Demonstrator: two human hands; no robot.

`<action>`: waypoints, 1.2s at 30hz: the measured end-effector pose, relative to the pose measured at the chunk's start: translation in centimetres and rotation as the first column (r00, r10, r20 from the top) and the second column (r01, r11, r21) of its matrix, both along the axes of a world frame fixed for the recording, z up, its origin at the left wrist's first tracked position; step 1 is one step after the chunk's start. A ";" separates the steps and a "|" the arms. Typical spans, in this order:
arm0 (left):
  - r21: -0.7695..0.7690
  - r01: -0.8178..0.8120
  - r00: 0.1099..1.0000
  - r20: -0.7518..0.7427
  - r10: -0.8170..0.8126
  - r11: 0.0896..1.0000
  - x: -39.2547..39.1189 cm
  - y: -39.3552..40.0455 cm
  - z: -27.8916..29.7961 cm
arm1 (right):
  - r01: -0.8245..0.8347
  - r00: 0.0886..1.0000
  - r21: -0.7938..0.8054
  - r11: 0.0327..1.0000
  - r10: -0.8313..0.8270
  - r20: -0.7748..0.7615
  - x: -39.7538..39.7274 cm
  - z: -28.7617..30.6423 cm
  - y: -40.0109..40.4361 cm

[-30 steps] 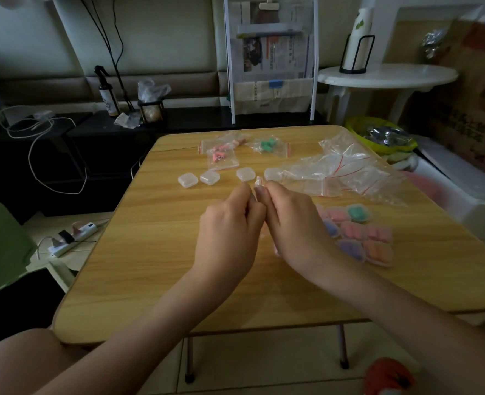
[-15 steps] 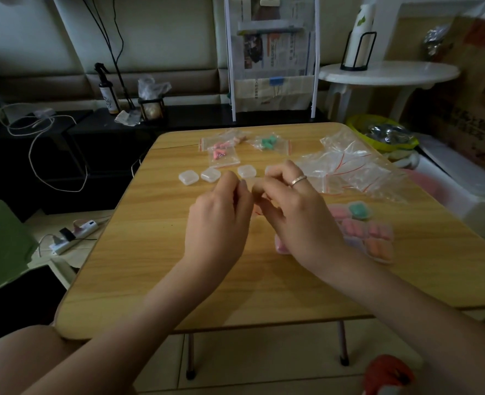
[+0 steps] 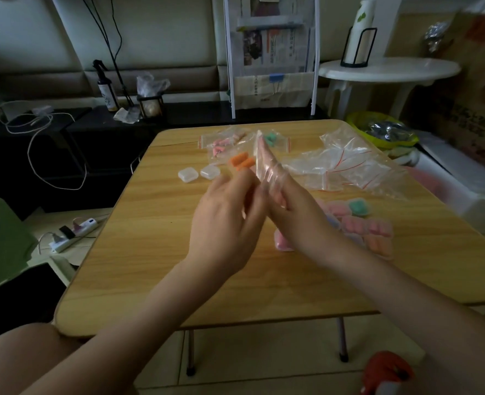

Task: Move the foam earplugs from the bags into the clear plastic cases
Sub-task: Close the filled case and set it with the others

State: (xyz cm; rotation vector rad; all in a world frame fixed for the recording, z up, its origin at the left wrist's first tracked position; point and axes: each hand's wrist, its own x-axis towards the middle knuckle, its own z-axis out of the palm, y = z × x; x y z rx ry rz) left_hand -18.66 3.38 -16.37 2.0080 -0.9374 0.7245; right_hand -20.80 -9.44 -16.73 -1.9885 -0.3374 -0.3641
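A small clear bag (image 3: 265,163) stood raised above the middle of the desk (image 3: 155,252), with the right hand (image 3: 289,215) pushed into it, fingers straight and together, the film stretched over them up past the fingertips. Two orange earplugs (image 3: 241,162) showed just left of the bag's film, above the left hand (image 3: 230,223); whether they sat inside the bag or in the left fingertips could not be told. The left hand's fingers were curled against the bag's lower edge and appeared to pinch it, though blur hid the exact grip. The two hands touched at the fingers.

Beyond them, at the far edge of the desk, lay a bag of pink earplugs (image 3: 221,143) and a bag of green earplugs (image 3: 272,139), both with red zip strips. Two empty clear cases (image 3: 198,173) sat side by side left of the hands, closed. To the right, a heap of empty bags (image 3: 346,163) lay crumpled. Near the right wrist, a group of filled cases (image 3: 361,220) lay packed close together, holding pink, green and orange plugs, partly hidden by the right forearm.

Off the desk, a white power strip (image 3: 73,233) lay on the floor at left, and a round white side table (image 3: 389,71) stood behind at right.
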 end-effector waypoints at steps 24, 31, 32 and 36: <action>-0.611 -0.214 0.522 -0.731 -0.440 0.762 3.0 1.0 1.7 | 0.280 0.956 -0.176 0.944 -0.258 0.139 0.4 0.2 -0.9; -0.560 -0.306 0.521 -0.776 -0.357 0.770 3.4 1.1 1.3 | 0.250 0.968 -0.385 0.888 -0.217 0.129 0.7 -0.1 -0.9; -0.538 -0.323 0.527 -0.786 -0.325 0.779 3.5 1.1 1.2 | 0.263 0.962 -0.398 0.879 -0.210 0.173 0.7 -0.2 -0.9; -0.540 -0.443 0.502 -0.811 -0.301 0.716 4.2 1.6 0.9 | 0.354 0.902 -0.355 0.865 -0.215 0.374 0.9 -0.6 -0.8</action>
